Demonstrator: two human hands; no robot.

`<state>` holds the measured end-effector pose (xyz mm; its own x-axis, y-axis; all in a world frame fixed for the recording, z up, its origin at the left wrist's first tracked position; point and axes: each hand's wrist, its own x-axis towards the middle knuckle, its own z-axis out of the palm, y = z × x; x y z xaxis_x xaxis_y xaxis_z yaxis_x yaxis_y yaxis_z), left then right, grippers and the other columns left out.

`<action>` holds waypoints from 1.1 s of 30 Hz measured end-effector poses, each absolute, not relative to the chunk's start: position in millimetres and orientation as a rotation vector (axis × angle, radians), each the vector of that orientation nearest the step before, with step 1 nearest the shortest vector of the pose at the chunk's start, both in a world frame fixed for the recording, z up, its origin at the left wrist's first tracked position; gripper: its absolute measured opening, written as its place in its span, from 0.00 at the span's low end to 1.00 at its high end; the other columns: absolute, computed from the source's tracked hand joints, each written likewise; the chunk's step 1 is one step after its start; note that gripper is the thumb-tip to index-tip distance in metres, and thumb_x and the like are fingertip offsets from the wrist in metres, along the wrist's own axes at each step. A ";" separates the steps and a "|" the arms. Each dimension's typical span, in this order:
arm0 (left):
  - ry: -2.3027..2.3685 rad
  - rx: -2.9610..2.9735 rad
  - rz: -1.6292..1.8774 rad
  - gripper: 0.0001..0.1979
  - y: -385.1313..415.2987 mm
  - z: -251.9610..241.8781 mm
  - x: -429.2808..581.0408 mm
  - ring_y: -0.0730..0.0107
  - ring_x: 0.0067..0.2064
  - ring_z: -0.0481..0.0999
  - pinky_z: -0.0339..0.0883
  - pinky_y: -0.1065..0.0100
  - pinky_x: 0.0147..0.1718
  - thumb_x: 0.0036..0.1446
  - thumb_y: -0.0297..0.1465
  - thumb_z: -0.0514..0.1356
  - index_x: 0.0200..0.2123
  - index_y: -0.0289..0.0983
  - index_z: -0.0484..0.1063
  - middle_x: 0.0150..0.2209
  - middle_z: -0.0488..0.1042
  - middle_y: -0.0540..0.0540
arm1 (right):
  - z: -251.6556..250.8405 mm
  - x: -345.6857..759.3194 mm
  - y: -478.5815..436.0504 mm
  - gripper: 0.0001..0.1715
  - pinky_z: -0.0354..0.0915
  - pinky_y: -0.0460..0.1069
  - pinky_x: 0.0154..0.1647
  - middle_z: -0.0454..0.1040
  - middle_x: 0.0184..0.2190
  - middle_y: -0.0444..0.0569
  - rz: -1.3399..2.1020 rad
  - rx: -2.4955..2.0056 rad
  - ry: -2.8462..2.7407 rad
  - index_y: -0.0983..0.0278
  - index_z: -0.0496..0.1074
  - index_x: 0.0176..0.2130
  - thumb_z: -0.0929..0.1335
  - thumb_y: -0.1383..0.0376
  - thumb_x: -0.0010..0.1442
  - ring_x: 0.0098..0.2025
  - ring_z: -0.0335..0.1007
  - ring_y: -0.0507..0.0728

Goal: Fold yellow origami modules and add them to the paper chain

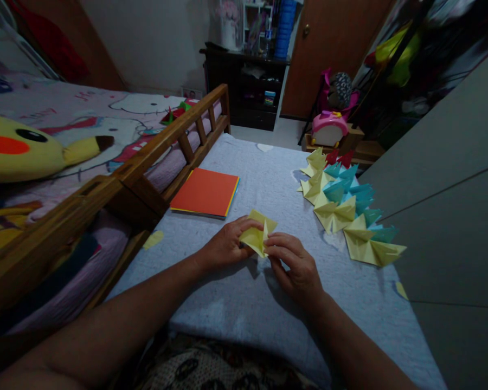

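A partly folded sheet of yellow origami paper (252, 236) is held up between my two hands, above the pale bed surface. My left hand (230, 241) grips its left side, with the fingers behind and over the paper. With thumb and fingertips, my right hand (293, 262) pinches the lower right edge, where a raised flap stands up. To the right lie rows of folded paper pieces: yellow ones (334, 214) at the front, blue ones (344, 189) behind them and red ones (339, 158) at the far end. A stack of square paper (205, 190), orange on top, lies left of my hands.
A wooden bed rail (166, 138) runs along the left, with a yellow plush toy (28, 149) on the bed beyond. A pale cabinet (443, 216) stands close on the right. Farther back are a dark shelf (244, 89) and a pink-and-white case (329, 129).
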<state>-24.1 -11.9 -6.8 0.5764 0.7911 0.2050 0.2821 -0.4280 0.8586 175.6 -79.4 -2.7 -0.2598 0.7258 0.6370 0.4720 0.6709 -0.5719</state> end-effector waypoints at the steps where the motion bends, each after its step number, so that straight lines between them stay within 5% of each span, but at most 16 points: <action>1: 0.853 1.966 0.780 0.19 -11.9 -6.9 -24.2 0.59 0.46 0.73 0.68 0.58 0.48 0.51 0.27 0.64 0.48 0.42 0.72 0.46 0.74 0.45 | -2.2 175.7 -79.4 0.16 0.73 0.61 0.51 0.78 0.45 0.52 0.311 -0.932 -1.925 0.59 0.73 0.47 0.66 0.75 0.63 0.52 0.73 0.60; 12: 0.824 1.772 0.671 0.25 -11.4 -9.6 -26.9 0.72 0.32 0.71 0.63 0.71 0.30 0.51 0.28 0.62 0.54 0.41 0.65 0.37 0.73 0.50 | -1.0 177.3 -81.6 0.20 0.73 0.61 0.51 0.75 0.47 0.53 0.282 -0.907 -1.990 0.58 0.70 0.49 0.64 0.77 0.62 0.56 0.72 0.61; 26: 0.739 1.844 0.641 0.29 -11.2 -4.3 -30.1 0.69 0.36 0.71 0.64 0.69 0.35 0.49 0.27 0.60 0.56 0.40 0.63 0.44 0.72 0.46 | 2.2 180.8 -82.2 0.19 0.71 0.59 0.49 0.76 0.43 0.51 0.380 -0.875 -2.021 0.59 0.69 0.48 0.65 0.76 0.59 0.48 0.73 0.60; 33: 0.722 1.857 0.578 0.27 -12.8 -8.8 -30.5 0.72 0.32 0.70 0.62 0.73 0.30 0.50 0.24 0.59 0.55 0.41 0.63 0.38 0.73 0.50 | 4.9 178.1 -82.7 0.08 0.73 0.54 0.44 0.71 0.41 0.49 0.685 -1.065 -1.501 0.59 0.71 0.42 0.64 0.70 0.64 0.44 0.72 0.56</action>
